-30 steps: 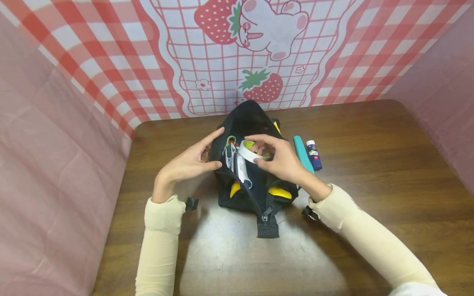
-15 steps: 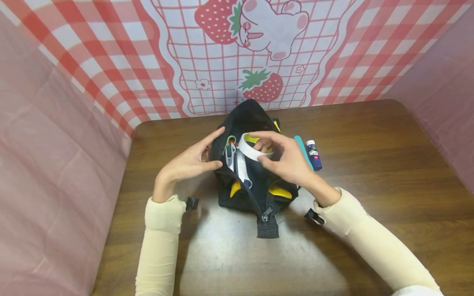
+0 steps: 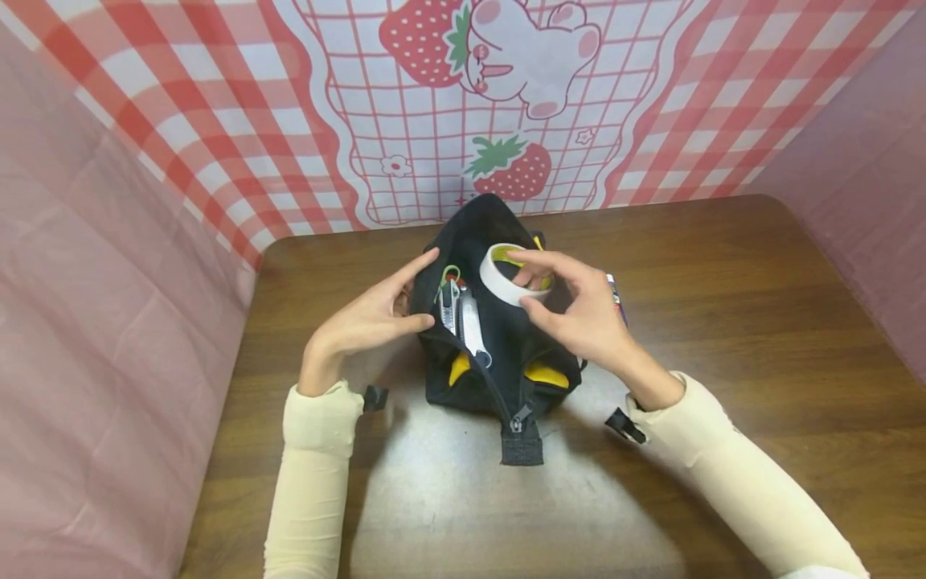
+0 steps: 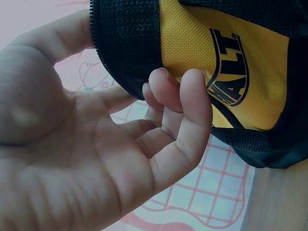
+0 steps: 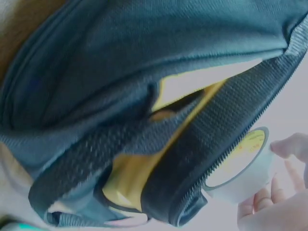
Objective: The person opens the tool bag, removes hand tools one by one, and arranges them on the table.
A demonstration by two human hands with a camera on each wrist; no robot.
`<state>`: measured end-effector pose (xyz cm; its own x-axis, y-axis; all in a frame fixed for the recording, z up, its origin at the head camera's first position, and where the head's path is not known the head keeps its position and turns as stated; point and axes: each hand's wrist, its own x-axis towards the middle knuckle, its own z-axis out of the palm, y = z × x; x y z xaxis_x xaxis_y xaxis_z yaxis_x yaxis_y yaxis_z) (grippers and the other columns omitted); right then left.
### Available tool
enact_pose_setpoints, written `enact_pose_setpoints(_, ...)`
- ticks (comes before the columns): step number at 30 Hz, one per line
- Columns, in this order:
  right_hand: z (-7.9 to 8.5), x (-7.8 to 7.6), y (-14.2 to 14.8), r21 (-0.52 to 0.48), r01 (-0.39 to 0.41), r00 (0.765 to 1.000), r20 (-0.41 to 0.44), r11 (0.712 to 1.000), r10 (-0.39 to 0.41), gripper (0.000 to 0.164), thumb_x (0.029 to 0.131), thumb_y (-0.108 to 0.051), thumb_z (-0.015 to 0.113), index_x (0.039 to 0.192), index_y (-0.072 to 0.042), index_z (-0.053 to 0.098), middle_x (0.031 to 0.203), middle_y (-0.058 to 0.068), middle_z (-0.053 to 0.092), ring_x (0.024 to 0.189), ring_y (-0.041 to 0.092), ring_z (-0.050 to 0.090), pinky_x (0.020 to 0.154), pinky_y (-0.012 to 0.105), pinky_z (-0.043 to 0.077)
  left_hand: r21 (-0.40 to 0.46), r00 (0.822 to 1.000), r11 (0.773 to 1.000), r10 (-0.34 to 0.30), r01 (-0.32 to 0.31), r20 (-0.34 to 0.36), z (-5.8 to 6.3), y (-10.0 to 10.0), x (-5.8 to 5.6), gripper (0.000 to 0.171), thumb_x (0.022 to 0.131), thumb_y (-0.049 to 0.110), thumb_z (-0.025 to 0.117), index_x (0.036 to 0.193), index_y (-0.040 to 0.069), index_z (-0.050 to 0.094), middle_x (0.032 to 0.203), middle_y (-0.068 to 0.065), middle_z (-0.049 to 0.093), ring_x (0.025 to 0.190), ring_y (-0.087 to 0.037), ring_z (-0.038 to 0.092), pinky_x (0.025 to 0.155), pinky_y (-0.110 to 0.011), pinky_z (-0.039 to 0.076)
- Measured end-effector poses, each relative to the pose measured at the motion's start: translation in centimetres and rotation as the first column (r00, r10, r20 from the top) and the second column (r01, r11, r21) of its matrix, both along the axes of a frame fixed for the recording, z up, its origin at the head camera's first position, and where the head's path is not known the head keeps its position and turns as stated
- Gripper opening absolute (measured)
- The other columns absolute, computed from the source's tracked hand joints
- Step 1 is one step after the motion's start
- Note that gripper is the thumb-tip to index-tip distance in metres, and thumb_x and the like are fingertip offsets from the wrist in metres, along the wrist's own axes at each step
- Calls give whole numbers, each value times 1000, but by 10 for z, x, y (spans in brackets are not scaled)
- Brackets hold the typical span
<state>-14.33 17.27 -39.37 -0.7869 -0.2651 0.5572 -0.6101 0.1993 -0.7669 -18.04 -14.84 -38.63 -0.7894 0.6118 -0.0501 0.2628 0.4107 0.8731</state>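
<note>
A black and yellow zip tool bag [image 3: 441, 388] stands with its mouth spread wide. At its left rim, my left hand [image 3: 367, 318] grips the edge. In the left wrist view its thumb is on the zip edge and its curled fingers lie against the yellow side panel [image 4: 183, 29]. Over the mouth's right half, my right hand [image 3: 586, 310] pinches a roll of white tape [image 3: 502, 285] with a yellow core between thumb and fingers. Inside the bag lie a grey utility knife [image 3: 448, 308], a white-handled tool [image 3: 473, 326] and a green loop handle [image 3: 451, 273].
A glue stick [image 3: 616, 297] stands out partly from behind my right hand, right of the bag. The wooden table [image 3: 723, 322] meets a red-checked cloth [image 3: 239, 129] at the back. A zip pull tab [image 3: 522, 450] hangs toward me.
My right hand has risen back and to the right with the tape roll, away from the white-handled tool. It now covers the teal object and part of the glue stick. My left hand stays put.
</note>
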Motion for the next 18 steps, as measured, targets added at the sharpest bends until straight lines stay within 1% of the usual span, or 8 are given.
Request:
enact_pose_setpoints(4,3,2,12,-10,53,998,-28,999,-53,61,83,22,79,140,4,72,107,17,76,100,16,66,94,27,53,-9,1000,1000,1,-1,-5,0,0,0,95,101,8,77,179,19,24,93,-14,44,80,-26,44,75,-35,42)
enact_pose_setpoints(5,4,3,15,-9,71,997,-37,997,-71,61,83,22,79,140,4,72,107,17,77,99,16,66,91,25,53,-11,1000,1000,1,-1,-4,0,0,0,95,101,8,77,179,19,24,93,-13,43,79,-26,44,74,-35,42)
enact_pose_setpoints(7,5,3,23,-18,100,994,-45,995,-101,60,83,23,78,139,4,72,106,14,77,97,16,67,88,23,53,-16,1000,1000,3,-4,-2,0,0,0,95,101,8,77,179,20,24,94,-13,44,79,-26,44,74,-35,42)
enact_pose_setpoints(10,5,3,34,-38,126,991,-50,991,-128,57,84,25,76,138,7,72,106,5,78,96,16,66,87,24,52,-21,1000,1000,8,-8,-1,0,0,0,95,101,9,77,179,21,24,96,-14,45,80,-28,45,74,-35,43)
enact_pose_setpoints(11,5,2,38,-39,142,988,-54,989,-144,56,84,25,76,137,7,72,107,2,78,95,16,66,88,24,52,-21,1000,1000,8,-8,-3,0,0,0,95,101,9,77,179,21,24,97,-14,45,81,-28,45,74,-35,43)
enact_pose_setpoints(12,4,2,42,-42,155,986,-55,987,-158,56,84,25,76,137,7,73,107,-1,78,95,15,66,92,25,52,-23,1000,1000,9,-9,-4,0,-1,0,95,101,9,77,179,21,24,97,-14,46,81,-29,46,74,-35,43)
enact_pose_setpoints(14,0,2,48,-45,189,980,-58,981,-192,55,84,25,76,136,7,73,106,-4,77,95,14,65,95,26,50,-28,1000,1000,10,-10,-7,0,-1,0,95,101,10,77,179,22,23,99,-14,46,82,-30,46,74,-35,43)
enact_pose_setpoints(18,-8,1,61,-24,267,961,-69,963,-268,54,83,23,78,133,5,76,103,-1,78,93,12,64,92,25,47,-34,1000,999,10,-10,-9,1,-1,0,95,101,11,77,179,23,23,100,-14,47,83,-29,47,75,-36,43)
